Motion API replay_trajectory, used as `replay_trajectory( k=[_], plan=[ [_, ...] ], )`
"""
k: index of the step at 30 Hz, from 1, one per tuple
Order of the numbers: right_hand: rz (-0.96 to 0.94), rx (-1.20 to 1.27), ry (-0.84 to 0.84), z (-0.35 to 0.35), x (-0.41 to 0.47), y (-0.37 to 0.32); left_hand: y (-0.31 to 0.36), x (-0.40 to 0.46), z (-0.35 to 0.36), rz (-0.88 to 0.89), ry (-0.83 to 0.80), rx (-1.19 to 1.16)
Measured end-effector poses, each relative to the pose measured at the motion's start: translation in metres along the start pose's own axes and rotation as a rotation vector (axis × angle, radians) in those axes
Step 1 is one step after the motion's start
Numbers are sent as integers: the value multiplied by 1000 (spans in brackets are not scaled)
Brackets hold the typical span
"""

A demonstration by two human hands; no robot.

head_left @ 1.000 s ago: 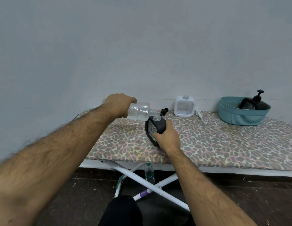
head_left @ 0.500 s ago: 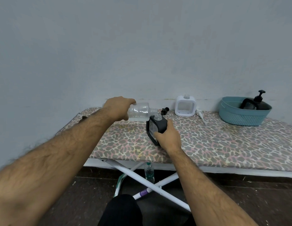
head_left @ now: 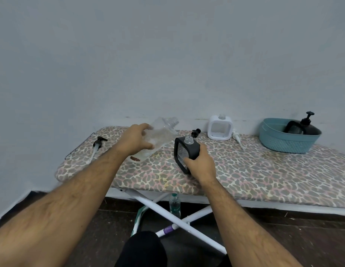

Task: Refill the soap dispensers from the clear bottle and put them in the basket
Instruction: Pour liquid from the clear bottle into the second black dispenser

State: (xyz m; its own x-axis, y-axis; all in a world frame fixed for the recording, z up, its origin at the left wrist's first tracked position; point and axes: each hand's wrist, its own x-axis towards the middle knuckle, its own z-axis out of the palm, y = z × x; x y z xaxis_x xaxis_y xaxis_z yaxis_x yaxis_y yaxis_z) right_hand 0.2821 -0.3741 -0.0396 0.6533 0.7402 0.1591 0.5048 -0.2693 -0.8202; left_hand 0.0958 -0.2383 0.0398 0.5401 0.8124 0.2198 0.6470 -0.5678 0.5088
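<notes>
At the far left of the ironing board (head_left: 245, 170), about nine o'clock from the left hand, lies one loose black pump (head_left: 98, 142) with its pale tube trailing toward the near edge. A second black pump (head_left: 195, 132) lies behind the black dispenser, and a white pump (head_left: 237, 137) lies at four o'clock from the white dispenser: three loose pumps in all.

The left hand (head_left: 136, 140) has its fingers and thumb wrapped round the one clear bottle (head_left: 160, 138), which is tilted, its base low on the board at seven o'clock and its open neck pointing up toward one o'clock. A brownish patch shows at its base; no writing on it can be read.

Just beside it, at three o'clock, the right hand (head_left: 201, 164) grips the black dispenser (head_left: 185, 154) from the near side, fingers curled over its frame. This dispenser leans toward the left, its bottom edge on the board, and its clear neck is uncapped.

Dispensers number three. The white dispenser (head_left: 220, 128) stands upright at the back edge, at one o'clock from the right hand, also without a pump. The third, black with its pump fitted, lies tilted inside the single teal basket (head_left: 283, 143) at the right end.

Under the board, between the crossed white legs, stands one small bottle (head_left: 175, 205) with a green label, too small to read.
</notes>
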Motion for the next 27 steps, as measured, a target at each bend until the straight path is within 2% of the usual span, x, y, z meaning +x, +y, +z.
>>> replay_trajectory(
  k=[11,20,27],
  plan=[
    [-10,21,12,2,0,1,-78,-5,-3,-264,282,-549],
    [-5,34,8,3,0,2,-102,-10,1,-300,318,-689],
    [4,20,4,3,0,2,-103,-16,0,-261,316,-643]
  ],
)
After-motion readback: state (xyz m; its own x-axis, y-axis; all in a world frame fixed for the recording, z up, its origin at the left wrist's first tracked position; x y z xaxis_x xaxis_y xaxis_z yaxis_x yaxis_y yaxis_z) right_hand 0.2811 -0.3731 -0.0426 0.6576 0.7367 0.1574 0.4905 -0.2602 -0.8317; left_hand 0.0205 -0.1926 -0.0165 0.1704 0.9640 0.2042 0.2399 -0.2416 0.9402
